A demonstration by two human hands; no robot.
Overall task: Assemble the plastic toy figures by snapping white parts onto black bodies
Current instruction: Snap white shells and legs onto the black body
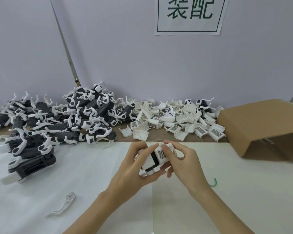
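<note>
Toy figure [155, 160], black body with white grille cap, held above white table sheet [74, 166], frame centre. Left hand [134, 168] grasps its lower end; right hand [179, 159] pinches the cap. Assembled pile [57, 119] at 10 o'clock, loose white caps [176, 120] at 1 o'clock, cardboard box [264, 125] at 2 o'clock.

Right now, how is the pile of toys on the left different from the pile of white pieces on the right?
The left pile mixes black bodies with white curved arms; the right pile is nearly all white.
The left pile is heaped higher and spills onto the white sheet; the right pile lies lower, on the brown strip behind it.
Pieces in the right pile are boxy, many with dotted grids; the left pile's white parts are mostly thin and curved.
Both lie against the wall.
</note>
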